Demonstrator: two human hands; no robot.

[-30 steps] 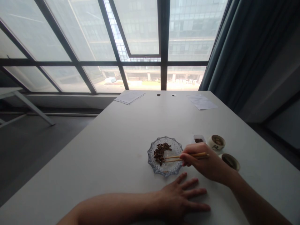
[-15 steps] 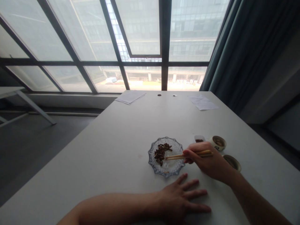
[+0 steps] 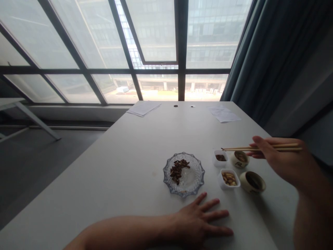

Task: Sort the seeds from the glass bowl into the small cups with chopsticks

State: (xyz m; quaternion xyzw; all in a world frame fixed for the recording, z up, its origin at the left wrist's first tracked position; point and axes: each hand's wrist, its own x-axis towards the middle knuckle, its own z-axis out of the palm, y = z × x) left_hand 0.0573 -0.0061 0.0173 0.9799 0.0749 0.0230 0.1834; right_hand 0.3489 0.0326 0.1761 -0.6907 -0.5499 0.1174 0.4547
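My right hand (image 3: 282,159) is raised at the right, closed on a pair of wooden chopsticks (image 3: 249,148) whose tips point left over a small white dish of dark bits (image 3: 220,158). Whether anything sits between the tips I cannot tell. My left hand (image 3: 201,218) lies flat on the white table (image 3: 130,166), fingers spread, just in front of a scalloped glass plate (image 3: 184,173) that carries a heap of dark seeds (image 3: 178,168).
A square white dish of pale nuts (image 3: 229,178) and two small round cups (image 3: 240,158) (image 3: 252,182) stand right of the plate. Papers (image 3: 144,107) (image 3: 224,113) lie at the table's far end by the window. A dark curtain hangs at right.
My right hand has lifted the chopsticks off the glass plate and swung them up and to the right, above the small dishes. The nut dish is now uncovered. My left hand has stayed put.
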